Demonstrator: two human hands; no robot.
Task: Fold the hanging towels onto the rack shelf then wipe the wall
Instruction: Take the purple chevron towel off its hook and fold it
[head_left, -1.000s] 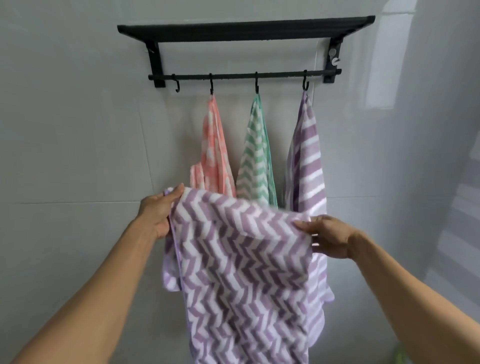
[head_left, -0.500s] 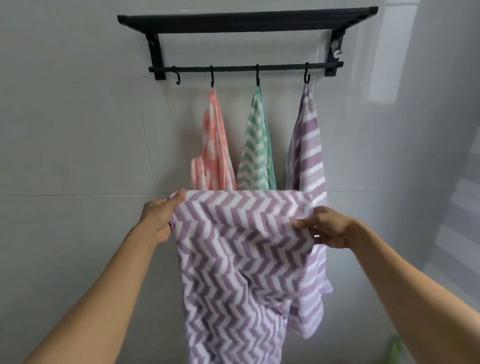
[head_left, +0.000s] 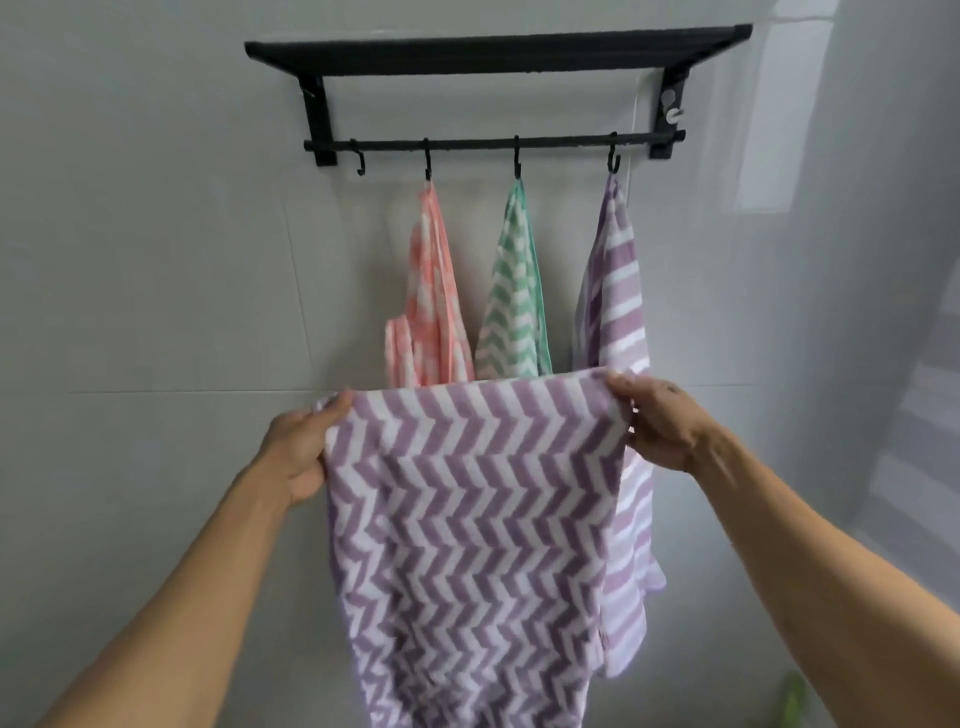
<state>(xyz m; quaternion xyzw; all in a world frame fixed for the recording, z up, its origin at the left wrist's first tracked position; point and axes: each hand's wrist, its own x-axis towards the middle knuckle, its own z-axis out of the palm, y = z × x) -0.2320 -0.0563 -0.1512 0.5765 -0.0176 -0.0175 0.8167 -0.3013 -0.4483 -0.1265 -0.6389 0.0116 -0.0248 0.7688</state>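
Note:
A purple-and-white chevron towel (head_left: 467, 519) hangs spread in front of me. My left hand (head_left: 298, 452) grips its top left corner and my right hand (head_left: 660, 421) grips its top right corner, so the top edge is stretched level. Above, a black wall rack (head_left: 498, 49) has a shelf and a hook bar (head_left: 493, 143). Three towels hang from the hooks: a pink one (head_left: 431, 291), a green one (head_left: 511, 296) and a purple striped one (head_left: 615, 291). Their lower ends are hidden behind the held towel.
The leftmost hook (head_left: 358, 161) is bare. The grey tiled wall (head_left: 156, 260) stretches behind the rack, with a corner to a side wall (head_left: 883, 312) on the right. A small green object (head_left: 795, 696) shows at the bottom right.
Both hands have drawn apart and lifted, pulling the sagging top edge of the chevron towel taut and level. The hanging towels have not moved.

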